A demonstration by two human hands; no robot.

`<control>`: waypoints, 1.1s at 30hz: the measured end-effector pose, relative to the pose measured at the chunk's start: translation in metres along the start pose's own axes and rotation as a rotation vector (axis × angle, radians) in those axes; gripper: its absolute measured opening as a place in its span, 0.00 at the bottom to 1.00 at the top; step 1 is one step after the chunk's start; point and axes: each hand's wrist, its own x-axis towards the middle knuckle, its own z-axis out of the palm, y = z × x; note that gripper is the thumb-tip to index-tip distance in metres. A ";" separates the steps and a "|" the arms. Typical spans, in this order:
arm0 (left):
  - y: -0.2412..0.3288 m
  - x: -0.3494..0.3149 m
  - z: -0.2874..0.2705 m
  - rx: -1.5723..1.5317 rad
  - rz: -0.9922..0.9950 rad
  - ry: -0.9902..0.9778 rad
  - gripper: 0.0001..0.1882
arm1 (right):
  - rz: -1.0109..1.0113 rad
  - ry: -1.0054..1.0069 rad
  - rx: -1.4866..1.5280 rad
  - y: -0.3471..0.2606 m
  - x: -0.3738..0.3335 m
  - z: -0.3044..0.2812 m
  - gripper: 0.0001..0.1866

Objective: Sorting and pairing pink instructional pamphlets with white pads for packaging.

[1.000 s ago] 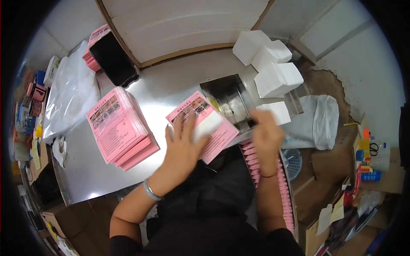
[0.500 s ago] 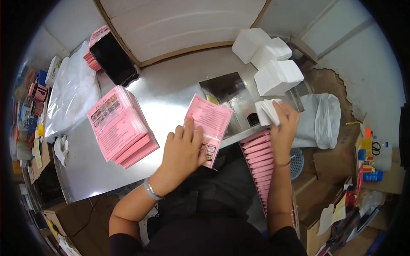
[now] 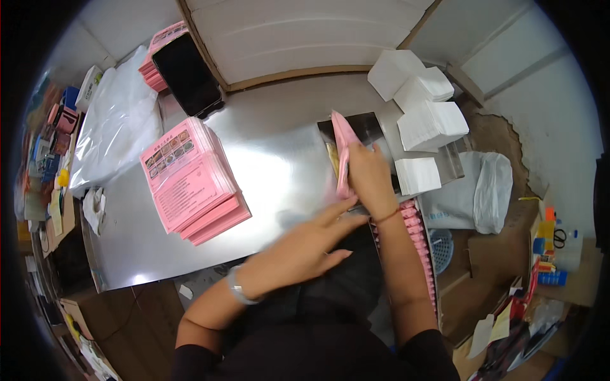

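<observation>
My right hand (image 3: 370, 176) grips a pink printed paper packet (image 3: 342, 143), tilted up on edge above a dark panel set in the metal table. Just below its lower end, my left hand (image 3: 304, 246) reaches with fingers stretched apart and holds nothing; it is slightly blurred. A thick pile of similar pink printed papers (image 3: 181, 181) lies on the table to the left. Beside my right wrist sits a small stack of folded white napkins (image 3: 418, 176). Under my right forearm, a long box holds a row of pink packets (image 3: 414, 230), partly hidden by the arm.
More white napkin stacks (image 3: 433, 127) stand at the back right. A black phone (image 3: 187, 75) leans on another pink pile (image 3: 157, 47) at the back left, near clear plastic bags (image 3: 117, 124). A white bag (image 3: 473, 193) and blue basket (image 3: 441, 251) are at right.
The pink paper, flat and open before, is now folded up in my right hand, which moved left from the napkins. My left hand came off it, shifting down and right.
</observation>
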 end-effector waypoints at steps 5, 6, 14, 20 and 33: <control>-0.075 -0.076 -0.110 1.048 -0.374 0.703 0.22 | 0.088 0.694 0.148 0.008 -0.051 -0.009 0.06; -0.085 -0.098 -0.117 1.160 -0.568 0.585 0.22 | 0.222 0.787 0.207 0.013 -0.065 -0.015 0.07; -0.056 -0.010 -0.045 0.227 -0.198 0.582 0.09 | 0.346 0.634 0.034 0.047 -0.085 0.004 0.13; -0.049 -0.004 0.036 0.576 -0.009 0.248 0.25 | 0.222 0.528 0.142 0.062 -0.094 -0.007 0.17; -0.047 -0.014 0.016 0.568 -0.150 0.267 0.21 | -0.175 0.411 0.198 -0.041 -0.069 0.010 0.15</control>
